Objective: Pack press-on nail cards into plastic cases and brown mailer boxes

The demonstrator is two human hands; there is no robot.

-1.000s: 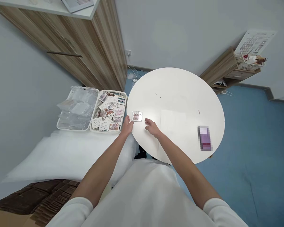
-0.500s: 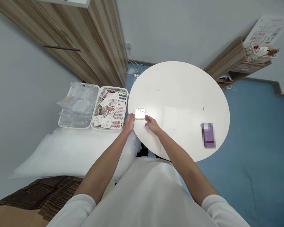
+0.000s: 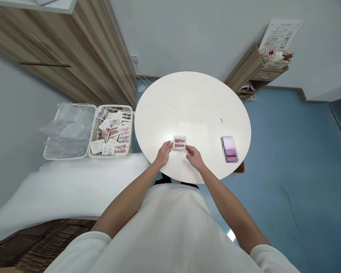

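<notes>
A small clear plastic case (image 3: 179, 142) with two rows of reddish-pink press-on nails in it is between my hands, over the near part of the round white table (image 3: 191, 98). My left hand (image 3: 164, 153) grips its left edge with the fingertips. At the lower right corner of the case, my right hand (image 3: 195, 157) pinches the edge between thumb and fingers. Whether the case rests on the table or is slightly raised, I cannot tell.
Left of the table, a white basket (image 3: 131, 133) holds cards of press-on nails. Beside it, another basket (image 3: 46, 151) holds clear plastic packaging. A blurred purple object (image 3: 230, 149) lies at the table's right. A wooden cabinet (image 3: 102, 49) stands back left.
Both hands have moved right along the table with the case, relative to the baskets. Its glare is gone and the nails inside show. My view has turned slightly right.
</notes>
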